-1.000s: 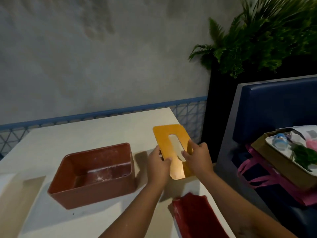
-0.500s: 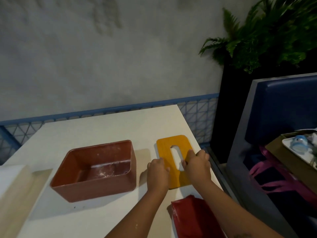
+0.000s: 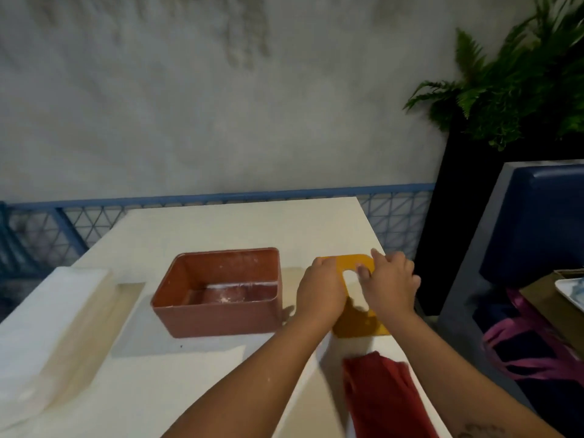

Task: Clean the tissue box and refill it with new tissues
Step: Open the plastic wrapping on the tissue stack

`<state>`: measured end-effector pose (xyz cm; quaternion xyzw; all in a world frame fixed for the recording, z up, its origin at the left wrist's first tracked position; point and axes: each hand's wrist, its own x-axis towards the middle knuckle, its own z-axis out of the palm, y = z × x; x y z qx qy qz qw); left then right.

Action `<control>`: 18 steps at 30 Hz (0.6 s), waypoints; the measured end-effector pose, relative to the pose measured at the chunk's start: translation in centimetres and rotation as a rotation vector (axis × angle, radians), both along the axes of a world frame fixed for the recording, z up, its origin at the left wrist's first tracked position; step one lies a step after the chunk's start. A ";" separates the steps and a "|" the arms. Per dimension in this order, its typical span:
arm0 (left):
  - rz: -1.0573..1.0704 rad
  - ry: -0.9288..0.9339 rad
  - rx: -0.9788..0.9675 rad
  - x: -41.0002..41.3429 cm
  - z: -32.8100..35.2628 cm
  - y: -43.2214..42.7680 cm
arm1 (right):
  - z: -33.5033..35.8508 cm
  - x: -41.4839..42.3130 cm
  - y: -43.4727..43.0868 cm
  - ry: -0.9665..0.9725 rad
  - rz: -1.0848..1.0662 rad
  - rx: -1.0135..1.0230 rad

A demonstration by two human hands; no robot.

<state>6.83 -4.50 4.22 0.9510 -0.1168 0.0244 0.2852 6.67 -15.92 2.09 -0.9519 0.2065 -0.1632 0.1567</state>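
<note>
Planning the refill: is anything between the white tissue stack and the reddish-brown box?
Nothing visible. Only bare cream table separates the white tissue stack from the open reddish-brown plastic box. The left hand and right hand hold the orange slotted lid, right of the box.

You saw box (image 3: 221, 314) of smooth reddish-brown plastic, whitish dust inside | lid (image 3: 355, 263) looked smooth matt orange plastic | red cloth (image 3: 379, 396), matt | surface (image 3: 252, 226) matt cream | tissue stack (image 3: 47, 311) white paper

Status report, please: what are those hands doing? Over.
Left hand and right hand both grip orange lid. Red box open, white residue inside, no tissues. Red cloth nearby, nothing blocking.
</note>
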 end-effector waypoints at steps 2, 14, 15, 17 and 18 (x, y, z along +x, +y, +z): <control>0.004 -0.072 -0.087 -0.4 2.3 1.0 | 2.2 0.0 1.5 -0.102 0.031 0.065; 0.325 -0.307 -0.238 -1.4 8.1 19.7 | 8.3 0.0 20.0 -0.232 0.371 0.173; 0.357 -0.315 -0.226 -1.4 8.0 22.1 | 8.3 0.0 22.0 -0.220 0.411 0.161; 0.399 -0.302 -0.206 -1.3 7.6 26.6 | 7.9 -0.1 25.7 -0.187 0.479 0.148; 0.407 -0.287 -0.202 -1.3 7.3 28.7 | 7.5 -0.1 27.4 -0.174 0.513 0.147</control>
